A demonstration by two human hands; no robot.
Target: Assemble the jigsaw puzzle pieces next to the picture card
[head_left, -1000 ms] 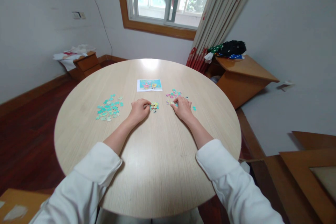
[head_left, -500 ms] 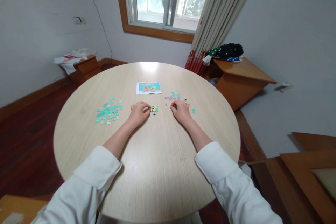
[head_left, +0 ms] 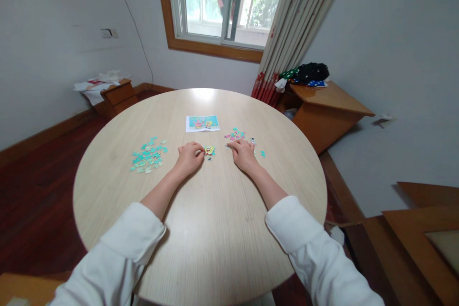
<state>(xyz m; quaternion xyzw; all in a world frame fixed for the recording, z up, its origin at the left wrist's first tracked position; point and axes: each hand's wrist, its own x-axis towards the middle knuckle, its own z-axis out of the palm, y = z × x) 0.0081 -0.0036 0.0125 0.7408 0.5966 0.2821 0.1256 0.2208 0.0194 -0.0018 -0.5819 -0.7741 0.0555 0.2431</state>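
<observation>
My left hand [head_left: 190, 158] rests on the table with its fingers curled, thumb and fingertips closed at the left edge of a small yellow cluster of jigsaw puzzle pieces [head_left: 210, 151] that shows a cartoon face. To its right, my right hand [head_left: 245, 154] lies palm down, its fingertips pinched over a small puzzle piece [head_left: 227, 146] that they partly cover. Just beyond those fingers is a loose pile of pink and teal pieces [head_left: 235, 134]. One teal piece [head_left: 263, 154] lies apart on the right.
A large heap of teal pieces [head_left: 147, 155] spreads over the left of the round table [head_left: 215, 229]. Behind the hands lies a printed picture card [head_left: 202, 123] with cartoon figures. A wooden cabinet with cloths [head_left: 313, 74] stands beyond the table's right side.
My right hand has shifted slightly left, its fingers stretching further toward the small piece beside the pile. My left hand stays at the yellow cluster. The view has tilted slightly.
</observation>
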